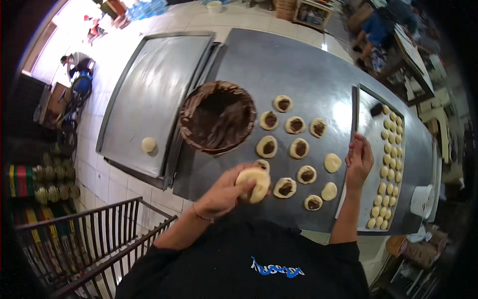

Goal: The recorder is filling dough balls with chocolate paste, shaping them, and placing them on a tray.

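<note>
My left hand [234, 189] is closed around pale dough discs [254, 184], seemingly stacked, just above the table's near edge. Partly hidden behind it lies a filled disc. My right hand [359, 158] is raised at the left edge of the right-hand tray, its fingers pinched together. Beyond the fingertips shows a dark brown smeared shape [377, 109]; whether they hold it by a thin handle I cannot make out. Several dough rounds with dark brown filling [299, 148] lie on the table between my hands, beside plain discs [332, 162]. A large tub [217, 117] of brown paste stands left of them.
The grey metal table [294, 60] carries a long tray [366, 199] with rows of small dough balls [391, 149] at right. Stacked trays [159, 74] lie at left, one dough ball [148, 145] on top. A dark metal railing [99, 229] stands near left. Other people are in the background.
</note>
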`<act>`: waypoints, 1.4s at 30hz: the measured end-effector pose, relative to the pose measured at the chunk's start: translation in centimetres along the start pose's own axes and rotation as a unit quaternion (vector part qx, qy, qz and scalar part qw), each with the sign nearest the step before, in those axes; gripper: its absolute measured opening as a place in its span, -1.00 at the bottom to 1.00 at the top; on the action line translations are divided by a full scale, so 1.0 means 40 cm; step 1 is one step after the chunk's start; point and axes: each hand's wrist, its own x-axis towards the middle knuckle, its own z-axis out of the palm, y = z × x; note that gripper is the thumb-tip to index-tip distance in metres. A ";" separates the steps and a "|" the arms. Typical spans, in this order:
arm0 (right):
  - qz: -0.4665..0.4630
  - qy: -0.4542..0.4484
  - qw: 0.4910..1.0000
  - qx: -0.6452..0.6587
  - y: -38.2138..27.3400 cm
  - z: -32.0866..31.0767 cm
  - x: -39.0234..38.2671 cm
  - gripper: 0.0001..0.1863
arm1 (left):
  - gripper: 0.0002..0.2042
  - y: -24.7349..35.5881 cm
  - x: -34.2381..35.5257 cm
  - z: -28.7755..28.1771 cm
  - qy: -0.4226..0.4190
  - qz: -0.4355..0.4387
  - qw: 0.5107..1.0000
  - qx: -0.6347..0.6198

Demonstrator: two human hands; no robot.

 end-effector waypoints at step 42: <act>-0.220 -0.601 0.325 -0.696 -0.292 0.747 0.081 -0.87 | -0.63 0.022 -0.178 -0.523 0.206 0.059 0.955 -0.203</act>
